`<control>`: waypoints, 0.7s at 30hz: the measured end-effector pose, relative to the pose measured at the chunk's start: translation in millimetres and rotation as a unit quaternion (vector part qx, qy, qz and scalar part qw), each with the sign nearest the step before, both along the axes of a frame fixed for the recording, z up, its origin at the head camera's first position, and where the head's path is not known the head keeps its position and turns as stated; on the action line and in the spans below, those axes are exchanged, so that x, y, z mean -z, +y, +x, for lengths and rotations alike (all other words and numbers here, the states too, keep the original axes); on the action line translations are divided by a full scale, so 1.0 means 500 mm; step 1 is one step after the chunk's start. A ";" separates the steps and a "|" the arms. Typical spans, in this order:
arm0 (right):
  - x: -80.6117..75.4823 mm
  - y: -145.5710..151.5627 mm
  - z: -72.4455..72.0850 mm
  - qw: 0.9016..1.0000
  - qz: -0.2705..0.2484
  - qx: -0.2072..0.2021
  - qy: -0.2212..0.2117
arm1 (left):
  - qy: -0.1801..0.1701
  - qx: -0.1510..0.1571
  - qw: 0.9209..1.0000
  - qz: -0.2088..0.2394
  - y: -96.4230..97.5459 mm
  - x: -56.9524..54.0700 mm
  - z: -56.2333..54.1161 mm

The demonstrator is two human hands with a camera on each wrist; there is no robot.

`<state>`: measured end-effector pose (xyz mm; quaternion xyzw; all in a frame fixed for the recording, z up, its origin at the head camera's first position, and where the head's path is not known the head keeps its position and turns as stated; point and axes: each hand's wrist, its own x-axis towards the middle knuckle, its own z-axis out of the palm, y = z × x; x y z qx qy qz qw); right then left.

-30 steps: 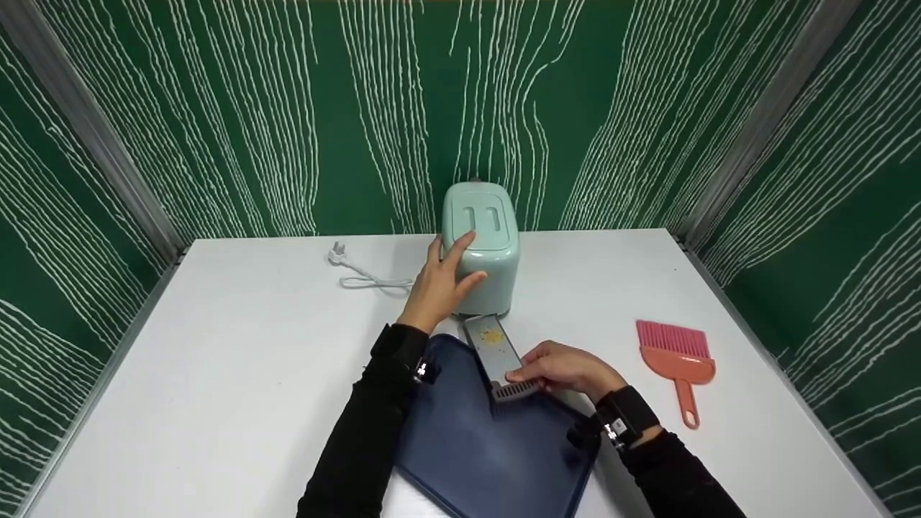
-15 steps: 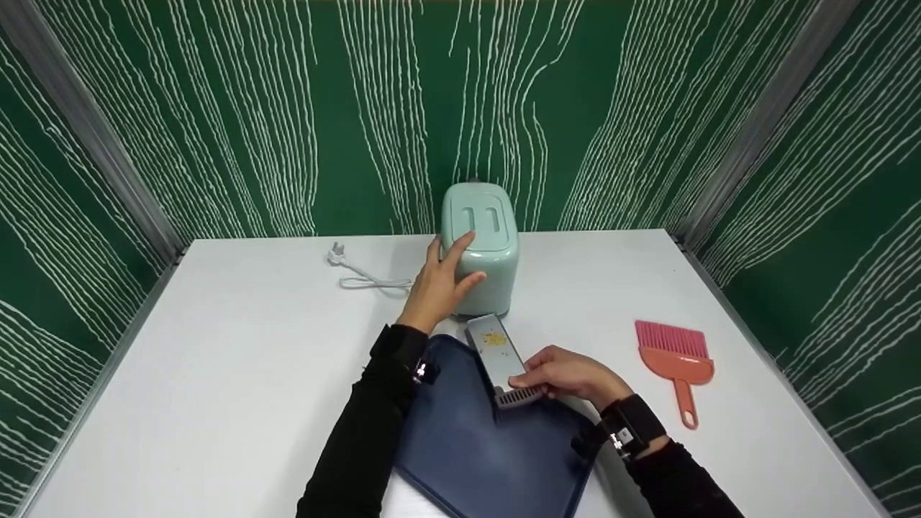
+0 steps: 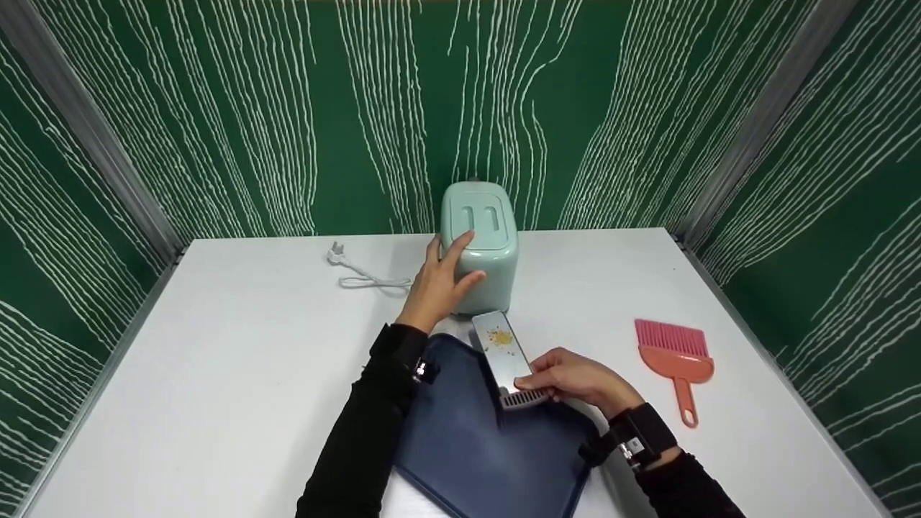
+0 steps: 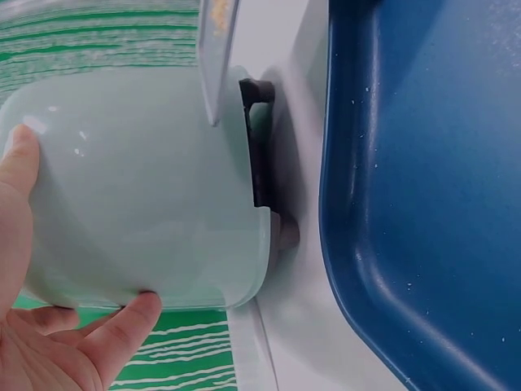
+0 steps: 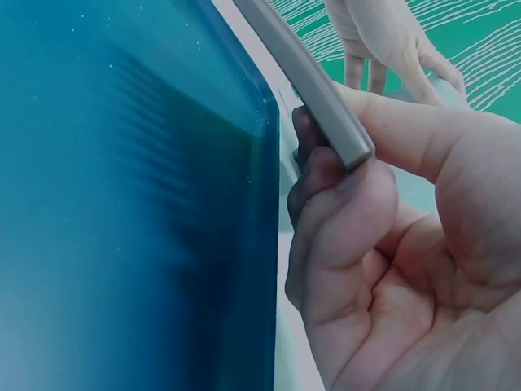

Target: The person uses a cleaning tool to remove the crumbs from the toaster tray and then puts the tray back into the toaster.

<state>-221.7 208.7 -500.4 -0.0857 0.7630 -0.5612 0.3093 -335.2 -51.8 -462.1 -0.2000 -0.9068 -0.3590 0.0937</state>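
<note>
A mint-green toaster [image 3: 489, 277] stands at the back middle of the table. My left hand [image 3: 433, 291] rests against its near left corner, fingers spread over the top edge and side, thumb on the near face. In front of it my right hand [image 3: 579, 375] pinches a metal crumb tray [image 3: 506, 360] by its slotted grey end, thumb on top and fingers beneath. Yellow crumbs [image 3: 499, 337] lie near the crumb tray's far end. The right wrist view shows the slotted end [image 5: 321, 90] between thumb and bent fingers. Beneath lies a dark blue serving tray [image 3: 475, 460], partly covered by the crumb tray.
To the right lies an orange dustpan [image 3: 680, 365] with a pink brush [image 3: 673, 338]. A white power plug [image 3: 336, 253] and looped cord [image 3: 370, 281] lie left of the toaster. Green walls with white streaks [image 3: 381, 108] enclose the white table [image 3: 237, 345] at the back and sides.
My right hand has shifted slightly to the right with the crumb tray. The crumb tray's far end has also moved rightward. My left hand has stayed on the toaster.
</note>
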 end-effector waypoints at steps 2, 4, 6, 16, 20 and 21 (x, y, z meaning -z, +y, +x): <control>-0.002 0.000 0.002 1.000 -0.001 -0.004 0.004 | -0.001 -0.001 1.000 -0.001 0.001 -0.001 0.000; -0.006 -0.001 0.004 1.000 -0.001 -0.005 0.007 | 0.002 -0.001 1.000 0.000 0.001 0.000 0.001; -0.011 0.000 0.007 1.000 -0.004 -0.007 0.010 | 0.005 -0.002 1.000 0.001 0.002 0.002 0.003; -0.033 0.008 0.021 1.000 -0.010 -0.006 0.028 | 0.017 -0.001 1.000 0.004 0.008 0.007 0.003; -0.043 0.009 0.023 0.999 -0.007 -0.004 0.046 | 0.023 -0.003 1.000 0.003 0.004 0.004 0.003; -0.045 0.010 0.024 0.999 -0.007 -0.006 0.050 | 0.026 -0.003 1.000 0.003 0.003 0.004 0.003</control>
